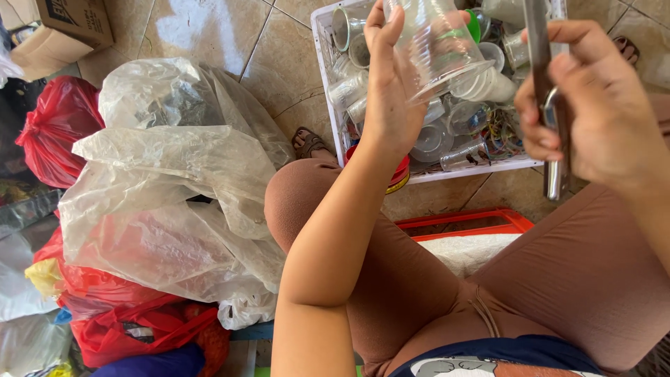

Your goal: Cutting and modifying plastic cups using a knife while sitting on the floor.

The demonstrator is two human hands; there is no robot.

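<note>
Far left: a brown cardboard box [66,24] on the tiled floor, with a red plastic bag [59,126] just below it.
Left of centre: a heap of crumpled clear plastic bags [174,188] beside the person's knee.
Left hand: the left hand [391,91] is raised, fingers curled round a clear, tapered plastic cup [440,45], held tilted above the crate.
Crate: a white plastic crate [328,91] on the floor, full of clear cups and small containers, sits beneath both hands.
Below the crate: an orange plastic tray rim [474,220], between the legs.
Right hand: the right hand [593,112] is closed round a slim metal blade tool [548,105], held upright, near the cup but apart from it.
</note>
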